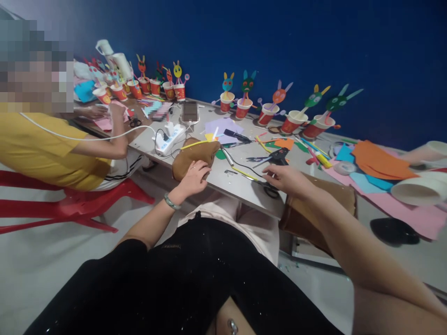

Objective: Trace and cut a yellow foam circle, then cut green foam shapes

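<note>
My left hand (196,177) lies on a brown padded cushion (185,160) at the table's front edge, its fingers loosely stretched and holding nothing. My right hand (284,179) is over the front edge, fingers slightly bent and apart, with nothing visible in them. Close by its fingertips are dark-handled scissors (270,190), blades pointing left. Under my right forearm is a second brown cushion (319,218). Between the hands lie a small metal clip (230,172) and a grey-white pen-like stick (227,157). A black glue gun (279,156) rests just behind my right hand.
Paper cups with rabbit-faced spoon figures (268,114) line the wall. Orange paper (380,160), a tape roll (345,168) and a black mouse-shaped object (394,231) are at right. A power strip (170,139) with cables lies left, near a seated person in a yellow shirt (45,153).
</note>
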Available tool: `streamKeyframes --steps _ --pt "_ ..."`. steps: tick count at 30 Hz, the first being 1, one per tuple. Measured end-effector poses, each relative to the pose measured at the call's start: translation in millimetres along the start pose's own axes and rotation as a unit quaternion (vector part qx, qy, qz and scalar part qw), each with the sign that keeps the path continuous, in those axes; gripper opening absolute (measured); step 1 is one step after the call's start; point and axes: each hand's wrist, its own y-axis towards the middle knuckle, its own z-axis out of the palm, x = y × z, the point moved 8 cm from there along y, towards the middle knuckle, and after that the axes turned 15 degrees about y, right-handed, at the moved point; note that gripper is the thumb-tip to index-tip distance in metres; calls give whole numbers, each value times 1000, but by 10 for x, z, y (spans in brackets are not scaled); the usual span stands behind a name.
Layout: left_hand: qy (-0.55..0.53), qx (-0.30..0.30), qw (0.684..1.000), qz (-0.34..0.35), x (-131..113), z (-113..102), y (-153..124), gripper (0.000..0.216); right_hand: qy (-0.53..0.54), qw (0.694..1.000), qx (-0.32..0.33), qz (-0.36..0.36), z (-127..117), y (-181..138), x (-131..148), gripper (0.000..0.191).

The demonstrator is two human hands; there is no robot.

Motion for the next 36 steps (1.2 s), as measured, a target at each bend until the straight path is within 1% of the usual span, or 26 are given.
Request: streamKeyframes --steps 3,6,10,13,17,20,24,27,29,32,34,36 --pt "-2 6 1000 2 -3 -11 35 48 -33 999 10 -30 74 -200 67 23" --pt "-13 4 1000 5 2 -23 84 43 -43 998 5 -45 95 -413 54 25" --pt "-36 9 999 7 23 -35 169 41 -35 997 -37 -51 -8 -595 -26 26" --pt "-39 6 999 5 44 -62 228 39 -37 996 -71 -45 -109 -621 -82 26" --pt "-38 2 999 1 71 -63 280 37 -51 989 -130 -41 -232 -544 -135 30" --pt "-33 -2 999 -1 87 -44 301 38 -73 983 -165 -15 -317 -433 -241 30" --pt "-31 -7 1000 -2 95 -46 328 37 -77 975 -208 28 -458 -256 -470 25" --pt "-31 -5 999 -4 91 -68 340 37 -59 968 -229 78 -521 -112 -714 24" --pt "-30 -2 1000 -8 85 -79 334 38 -49 962 -245 109 -526 -31 -865 33" --pt "-26 7 1000 -14 74 -84 307 39 -43 954 -266 128 -490 47 -1000 58" --pt "-22 14 999 -18 70 -95 290 39 -36 955 -258 140 -441 70 -1052 71" --pt "-13 37 999 -14 49 -120 290 37 -25 958 -245 148 -406 70 -1074 77"
